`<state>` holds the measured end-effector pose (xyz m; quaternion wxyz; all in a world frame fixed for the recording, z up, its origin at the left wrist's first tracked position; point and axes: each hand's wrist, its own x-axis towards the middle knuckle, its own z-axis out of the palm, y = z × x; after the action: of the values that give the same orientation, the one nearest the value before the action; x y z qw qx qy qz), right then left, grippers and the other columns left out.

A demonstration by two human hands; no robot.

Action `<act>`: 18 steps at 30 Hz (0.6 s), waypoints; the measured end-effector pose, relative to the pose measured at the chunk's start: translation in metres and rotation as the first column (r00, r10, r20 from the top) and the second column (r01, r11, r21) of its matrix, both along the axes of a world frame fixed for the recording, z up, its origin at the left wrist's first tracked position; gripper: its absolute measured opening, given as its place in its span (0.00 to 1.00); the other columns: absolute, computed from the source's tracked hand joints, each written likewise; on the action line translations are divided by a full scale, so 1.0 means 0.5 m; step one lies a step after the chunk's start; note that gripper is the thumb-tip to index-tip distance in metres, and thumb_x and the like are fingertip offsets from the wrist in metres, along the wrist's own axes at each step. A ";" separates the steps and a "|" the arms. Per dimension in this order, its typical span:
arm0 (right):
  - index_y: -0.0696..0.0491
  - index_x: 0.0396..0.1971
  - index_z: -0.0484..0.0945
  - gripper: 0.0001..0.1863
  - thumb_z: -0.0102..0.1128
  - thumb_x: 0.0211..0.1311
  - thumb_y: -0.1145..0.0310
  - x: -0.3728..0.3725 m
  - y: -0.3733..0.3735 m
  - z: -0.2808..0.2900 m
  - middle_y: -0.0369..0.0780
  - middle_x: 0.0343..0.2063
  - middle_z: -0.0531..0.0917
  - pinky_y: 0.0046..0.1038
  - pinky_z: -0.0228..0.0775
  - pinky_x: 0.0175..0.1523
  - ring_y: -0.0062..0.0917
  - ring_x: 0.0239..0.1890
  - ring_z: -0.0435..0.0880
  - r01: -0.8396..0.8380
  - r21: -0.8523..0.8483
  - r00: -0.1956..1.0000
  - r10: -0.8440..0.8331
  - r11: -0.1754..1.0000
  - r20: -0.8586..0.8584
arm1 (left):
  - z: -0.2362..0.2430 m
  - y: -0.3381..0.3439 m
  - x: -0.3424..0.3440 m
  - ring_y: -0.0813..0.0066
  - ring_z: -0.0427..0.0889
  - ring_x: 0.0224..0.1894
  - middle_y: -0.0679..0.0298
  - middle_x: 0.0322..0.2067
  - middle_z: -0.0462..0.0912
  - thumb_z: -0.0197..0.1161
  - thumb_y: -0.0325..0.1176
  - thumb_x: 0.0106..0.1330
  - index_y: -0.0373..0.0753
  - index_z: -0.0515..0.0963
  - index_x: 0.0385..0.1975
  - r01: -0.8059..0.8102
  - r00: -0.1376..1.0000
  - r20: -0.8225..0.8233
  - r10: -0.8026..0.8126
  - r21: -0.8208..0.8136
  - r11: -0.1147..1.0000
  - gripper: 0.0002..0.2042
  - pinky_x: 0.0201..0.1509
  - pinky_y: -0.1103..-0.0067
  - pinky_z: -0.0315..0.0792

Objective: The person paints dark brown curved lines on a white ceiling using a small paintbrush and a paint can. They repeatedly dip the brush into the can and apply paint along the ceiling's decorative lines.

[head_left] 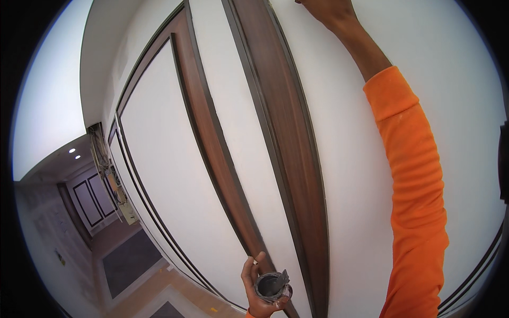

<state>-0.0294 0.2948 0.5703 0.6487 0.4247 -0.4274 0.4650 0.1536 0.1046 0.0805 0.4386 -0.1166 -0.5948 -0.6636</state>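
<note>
A left hand (255, 305) grasps a dark cup (270, 287) within curled fingers, opening upward, likely against spilling; the right hand (331, 11) is cropped, its grip impossible to tell.

Free room, cup (260, 294) to sleeve (418, 196)

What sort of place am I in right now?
Probably a building interior being fitted out: exposed wiring hangs off to the left, dark-edged brown trim runs up the white wall, and your left hand holds a small dark-stained cup.
</note>
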 end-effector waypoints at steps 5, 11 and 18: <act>0.56 0.27 0.85 0.10 0.67 0.58 0.64 -0.020 -0.011 -0.008 0.38 0.20 0.84 0.27 0.76 0.31 0.22 0.22 0.81 -0.005 0.019 1.000 0.005 1.000 0.003 | -0.009 0.005 -0.009 0.59 0.74 0.61 0.46 0.74 0.48 0.83 0.55 0.44 0.37 0.37 0.76 0.009 1.000 -0.002 -0.009 -0.007 1.000 0.68 0.60 0.66 0.76; 0.58 0.30 0.85 0.10 0.67 0.60 0.66 -0.017 0.008 -0.007 0.42 0.25 0.87 0.29 0.79 0.34 0.26 0.27 0.85 -0.020 0.048 1.000 0.021 0.999 -0.015 | -0.018 0.028 -0.036 0.55 0.86 0.45 0.46 0.71 0.56 0.87 0.48 0.42 0.36 0.44 0.74 0.014 1.000 0.025 -0.014 0.001 1.000 0.65 0.50 0.61 0.84; 0.58 0.28 0.85 0.09 0.66 0.60 0.67 -0.033 -0.006 0.007 0.43 0.23 0.86 0.29 0.79 0.35 0.26 0.26 0.85 -0.123 0.001 0.992 0.123 0.992 0.008 | -0.015 0.046 -0.049 0.54 0.87 0.44 0.47 0.71 0.56 0.87 0.47 0.41 0.37 0.44 0.74 -0.036 0.996 0.083 0.036 -0.001 0.999 0.65 0.51 0.61 0.83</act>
<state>-0.0461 0.2920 0.5740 0.6168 0.4490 -0.4033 0.5053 0.1290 0.1273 0.0729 0.4251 -0.0781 -0.6144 -0.6601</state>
